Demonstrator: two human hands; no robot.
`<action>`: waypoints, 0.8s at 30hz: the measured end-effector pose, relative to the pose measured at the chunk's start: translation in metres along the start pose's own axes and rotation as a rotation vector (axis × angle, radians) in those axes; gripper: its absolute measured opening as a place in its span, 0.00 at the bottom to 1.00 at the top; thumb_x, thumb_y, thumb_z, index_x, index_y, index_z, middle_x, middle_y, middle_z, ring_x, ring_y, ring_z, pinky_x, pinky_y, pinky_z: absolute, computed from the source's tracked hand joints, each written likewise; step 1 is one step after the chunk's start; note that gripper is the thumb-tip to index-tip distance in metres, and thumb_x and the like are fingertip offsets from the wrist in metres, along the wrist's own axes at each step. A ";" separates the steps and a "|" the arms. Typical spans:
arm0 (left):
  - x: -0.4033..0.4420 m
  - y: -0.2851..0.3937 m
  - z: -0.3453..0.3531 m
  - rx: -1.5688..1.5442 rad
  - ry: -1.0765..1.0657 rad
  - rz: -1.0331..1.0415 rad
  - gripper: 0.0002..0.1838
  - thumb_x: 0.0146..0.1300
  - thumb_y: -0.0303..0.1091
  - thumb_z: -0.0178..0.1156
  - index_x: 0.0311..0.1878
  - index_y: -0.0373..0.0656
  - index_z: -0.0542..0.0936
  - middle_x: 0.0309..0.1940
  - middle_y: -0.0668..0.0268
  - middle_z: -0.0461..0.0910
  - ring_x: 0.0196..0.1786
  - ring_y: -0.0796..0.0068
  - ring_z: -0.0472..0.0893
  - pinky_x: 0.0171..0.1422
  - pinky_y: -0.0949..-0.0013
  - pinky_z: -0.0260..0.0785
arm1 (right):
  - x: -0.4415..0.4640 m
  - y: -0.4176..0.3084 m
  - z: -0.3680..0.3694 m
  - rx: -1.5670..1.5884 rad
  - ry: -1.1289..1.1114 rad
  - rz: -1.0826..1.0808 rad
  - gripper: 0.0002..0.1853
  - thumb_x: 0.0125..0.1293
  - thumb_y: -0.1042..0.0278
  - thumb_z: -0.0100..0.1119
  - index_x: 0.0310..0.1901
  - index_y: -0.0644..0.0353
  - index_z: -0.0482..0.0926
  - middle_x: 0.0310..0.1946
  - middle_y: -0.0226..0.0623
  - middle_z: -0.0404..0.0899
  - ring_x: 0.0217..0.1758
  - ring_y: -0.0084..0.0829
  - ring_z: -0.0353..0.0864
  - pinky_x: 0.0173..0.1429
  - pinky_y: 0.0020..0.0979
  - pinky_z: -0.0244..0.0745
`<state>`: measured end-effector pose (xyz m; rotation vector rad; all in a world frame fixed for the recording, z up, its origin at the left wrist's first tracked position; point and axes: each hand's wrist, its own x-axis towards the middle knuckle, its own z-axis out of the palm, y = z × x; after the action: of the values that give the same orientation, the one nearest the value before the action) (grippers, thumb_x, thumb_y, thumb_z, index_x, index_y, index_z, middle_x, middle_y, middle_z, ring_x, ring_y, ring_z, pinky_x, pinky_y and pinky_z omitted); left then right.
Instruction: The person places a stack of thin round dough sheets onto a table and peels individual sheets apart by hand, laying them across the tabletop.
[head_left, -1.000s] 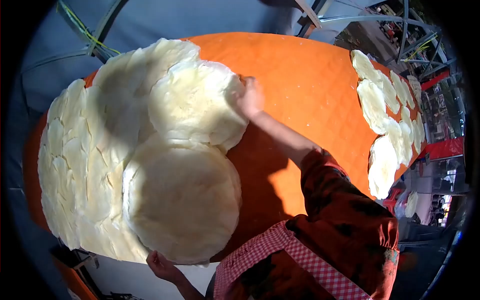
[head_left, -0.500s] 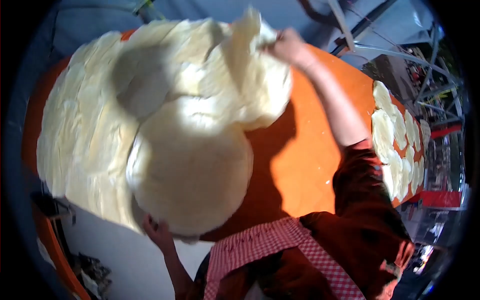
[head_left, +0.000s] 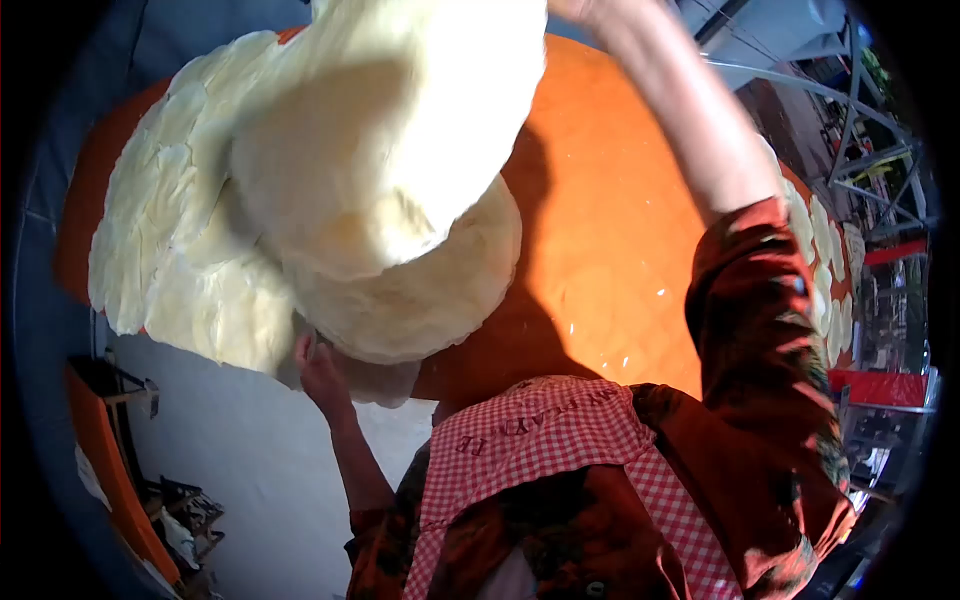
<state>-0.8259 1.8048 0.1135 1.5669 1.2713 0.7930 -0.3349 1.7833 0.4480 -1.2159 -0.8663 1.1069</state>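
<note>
A large pale, thin round sheet [head_left: 400,110] hangs raised and curved over the upper left of the orange surface [head_left: 620,240]. My right hand [head_left: 578,10], partly cut off by the top edge of the view, grips its upper right side. Below the raised sheet lies a round stack of similar pale sheets [head_left: 430,310], partly covered by it. My left hand [head_left: 320,368] is at the stack's lower left edge with its fingers curled together; what they pinch, if anything, is too small to make out.
Overlapping pale sheets [head_left: 180,230] cover the orange surface's left end, and more [head_left: 825,260] lie at its right end. Metal framing [head_left: 850,130] stands at the upper right. An orange-edged item [head_left: 115,470] and clutter [head_left: 185,525] are at the lower left.
My right hand has moved up, peeling the upper sheet off the surface and swinging it left over the stack. My left hand has stayed by the stack's lower edge. The view has shifted.
</note>
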 end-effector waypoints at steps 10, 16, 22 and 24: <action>0.024 0.054 -0.007 -0.291 0.189 -0.160 0.28 0.70 0.46 0.49 0.67 0.39 0.63 0.62 0.56 0.66 0.58 0.62 0.70 0.61 0.60 0.65 | -0.146 0.295 0.023 -0.060 0.572 0.489 0.19 0.57 0.65 0.68 0.46 0.68 0.76 0.38 0.39 0.76 0.34 0.30 0.78 0.30 0.28 0.78; 0.023 0.029 0.029 0.295 0.128 0.672 0.26 0.64 0.36 0.61 0.64 0.40 0.68 0.61 0.56 0.71 0.59 0.60 0.72 0.61 0.59 0.67 | -0.247 0.360 0.009 -0.034 0.570 0.226 0.12 0.51 0.78 0.58 0.39 0.62 0.75 0.24 0.33 0.77 0.22 0.26 0.77 0.21 0.30 0.71; -0.119 0.148 0.161 0.104 -0.252 0.943 0.21 0.69 0.38 0.54 0.59 0.35 0.69 0.51 0.55 0.75 0.52 0.60 0.75 0.52 0.58 0.73 | -0.450 0.432 0.005 -0.282 0.732 0.201 0.04 0.58 0.68 0.60 0.30 0.58 0.80 0.24 0.31 0.80 0.25 0.24 0.77 0.29 0.31 0.73; -0.146 0.118 0.218 -0.086 -0.578 0.913 0.22 0.70 0.41 0.52 0.60 0.37 0.70 0.53 0.56 0.75 0.52 0.62 0.75 0.55 0.64 0.70 | -0.542 0.455 0.011 -0.092 0.805 0.368 0.08 0.61 0.63 0.60 0.34 0.58 0.80 0.24 0.30 0.80 0.26 0.24 0.78 0.29 0.31 0.74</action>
<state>-0.6244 1.6032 0.1573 2.1025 0.0618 0.8133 -0.5709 1.2620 0.0311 -1.7598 -0.0750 0.7401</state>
